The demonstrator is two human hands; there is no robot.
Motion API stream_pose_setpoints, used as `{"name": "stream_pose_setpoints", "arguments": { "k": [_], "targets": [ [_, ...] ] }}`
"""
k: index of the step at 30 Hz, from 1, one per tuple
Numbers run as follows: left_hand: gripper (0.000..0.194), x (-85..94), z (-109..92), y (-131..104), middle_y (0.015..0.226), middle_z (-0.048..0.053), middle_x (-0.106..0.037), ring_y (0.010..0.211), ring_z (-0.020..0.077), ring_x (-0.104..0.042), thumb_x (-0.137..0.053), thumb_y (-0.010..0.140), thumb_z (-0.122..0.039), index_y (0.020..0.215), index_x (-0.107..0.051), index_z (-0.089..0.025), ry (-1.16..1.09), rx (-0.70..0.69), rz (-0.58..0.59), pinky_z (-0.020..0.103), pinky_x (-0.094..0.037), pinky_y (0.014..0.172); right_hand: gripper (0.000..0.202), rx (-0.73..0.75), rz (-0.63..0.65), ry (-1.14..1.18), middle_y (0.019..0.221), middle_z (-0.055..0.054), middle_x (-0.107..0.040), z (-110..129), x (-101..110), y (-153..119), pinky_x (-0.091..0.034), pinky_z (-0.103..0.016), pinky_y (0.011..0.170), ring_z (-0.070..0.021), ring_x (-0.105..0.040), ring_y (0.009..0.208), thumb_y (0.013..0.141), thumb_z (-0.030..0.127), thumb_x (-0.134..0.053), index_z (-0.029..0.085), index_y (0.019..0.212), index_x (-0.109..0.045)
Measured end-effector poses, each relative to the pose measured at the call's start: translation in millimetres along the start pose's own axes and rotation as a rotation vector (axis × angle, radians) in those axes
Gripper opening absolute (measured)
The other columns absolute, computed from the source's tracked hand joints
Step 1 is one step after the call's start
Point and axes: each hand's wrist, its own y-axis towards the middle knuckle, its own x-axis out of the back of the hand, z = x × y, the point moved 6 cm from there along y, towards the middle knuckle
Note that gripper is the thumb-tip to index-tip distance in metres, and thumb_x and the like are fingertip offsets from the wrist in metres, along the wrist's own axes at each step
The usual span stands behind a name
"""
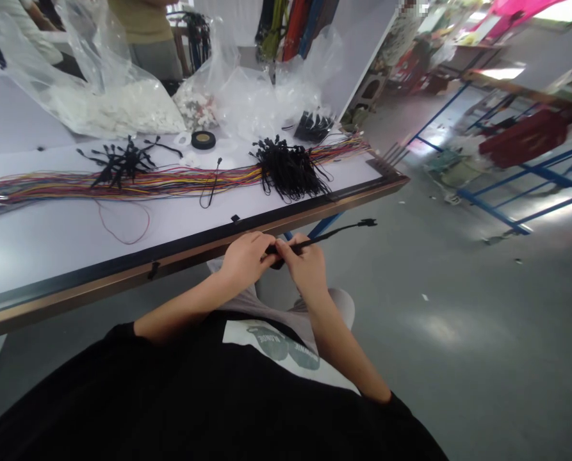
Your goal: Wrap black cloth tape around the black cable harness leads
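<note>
White table [50, 243] | coloured wire bundle [170, 181] | black cable-tie piles [290, 168] | tape roll [203, 139] | clear bags [117, 102], possibly white connectors

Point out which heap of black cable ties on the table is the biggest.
The dense heap on the wire bundle near the table's right end; the left heap is sparser.

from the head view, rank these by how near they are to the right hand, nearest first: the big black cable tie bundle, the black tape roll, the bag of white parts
Measured from the right hand, which is below the table edge:
1. Big black cable tie bundle, on the wires just above the hands.
2. Black tape roll, farther back and left on the table.
3. Bag of white parts, at the far left rear.
</note>
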Motion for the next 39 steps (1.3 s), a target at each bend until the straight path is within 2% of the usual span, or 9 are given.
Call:
{"name": "stream_pose_setpoints", "arguments": {
  "k": [5,9,12,16,20,24,28,33,39],
  "targets": [
    [0.016,-10.0,3,11,0.077,0.007,-0.065,0.074,0.0176,-0.059,-0.051,0.081,-0.019,0.070,-0.061,-0.014,0.164,-0.021,0.107,0.028,-0.044,0.068,0.028,0.096,0.083,-0.096,0.059,0.001,-0.056,7,-3,7,-0.036,-0.027,0.058,-0.0147,-0.051,0.062,0.076,0.044,-0.052,0.021,0.059,-0.052],
    [0.013,-8.5,11,15,0.073,0.004,-0.063,0.071,0.0155,-0.056,-0.051,0.077,-0.017,0.067,-0.060,-0.015,0.135,0.006,0.066,0.026,-0.040,0.066,0.023,0.149,0.194,-0.125,0.087,-0.004,-0.065,6,-6,8,-0.042,-0.030,0.070,-0.0179,-0.057,0.080,0.077,0.039,-0.051,0.021,0.087,-0.061],
    [0.016,-5.9,17,15,0.060,-0.001,-0.054,0.060,0.0112,-0.048,-0.051,0.074,-0.017,0.058,-0.053,-0.015,0.004,0.094,0.054,0.023,-0.035,0.058,0.030,0.095,0.379,-0.160,0.096,-0.004,-0.067,3,-13,6,-0.043,-0.032,0.075,-0.0184,-0.060,0.085,0.083,0.036,-0.044,0.022,0.106,-0.057],
    [0.015,-8.9,22,11,0.050,-0.006,-0.045,0.048,0.0071,-0.042,-0.052,0.072,-0.019,0.058,-0.051,-0.015,-0.350,0.273,0.104,0.019,-0.031,0.049,0.030,0.129,0.530,-0.275,0.099,-0.004,-0.069,9,-20,3,-0.042,-0.030,0.075,-0.0186,-0.062,0.088,0.085,0.031,-0.039,0.022,0.108,-0.057],
    [0.014,-16.3,25,5,0.044,-0.006,-0.047,0.041,0.0063,-0.044,-0.049,0.075,-0.017,0.061,-0.051,-0.015,-0.658,0.456,0.177,0.018,-0.036,0.046,0.029,0.231,0.450,-0.631,0.089,-0.005,-0.071,19,-21,4,-0.037,-0.031,0.074,-0.0198,-0.062,0.080,0.087,0.028,-0.036,0.021,0.102,-0.060],
    [0.016,-14.8,22,-1,0.047,-0.003,-0.055,0.045,0.0073,-0.053,-0.053,0.075,-0.012,0.059,-0.052,-0.013,-0.710,0.454,0.269,0.018,-0.044,0.051,0.028,0.422,0.474,-0.751,0.090,-0.007,-0.071,23,-25,-2,-0.033,-0.033,0.078,-0.0196,-0.062,0.082,0.088,0.024,-0.035,0.019,0.103,-0.058],
    [0.011,-14.5,21,-10,0.049,-0.002,-0.059,0.047,0.0082,-0.056,-0.056,0.069,-0.003,0.062,-0.058,-0.011,-0.676,0.489,0.369,0.019,-0.046,0.052,0.031,0.506,0.573,-0.730,0.099,-0.005,-0.070,17,-31,-10,-0.031,-0.033,0.079,-0.0198,-0.062,0.087,0.086,0.023,-0.038,0.020,0.113,-0.054],
    [0.020,-22.0,27,-17,0.043,-0.003,-0.054,0.043,0.0095,-0.054,-0.052,0.069,-0.005,0.051,-0.053,-0.013,-0.492,0.513,0.341,0.020,-0.046,0.051,0.037,0.568,0.548,-0.850,0.099,-0.009,-0.069,14,-39,-18,-0.029,-0.035,0.077,-0.0226,-0.060,0.091,0.081,0.019,-0.042,0.016,0.116,-0.054],
    [0.024,-29.3,35,-13,0.039,-0.003,-0.049,0.043,0.0104,-0.052,-0.048,0.070,-0.011,0.047,-0.049,-0.015,-0.227,0.337,0.337,0.019,-0.041,0.048,0.038,0.609,0.477,-0.894,0.096,-0.014,-0.068,10,-46,-20,-0.026,-0.038,0.076,-0.0254,-0.058,0.091,0.082,0.019,-0.042,0.011,0.117,-0.055]
  ]
}}
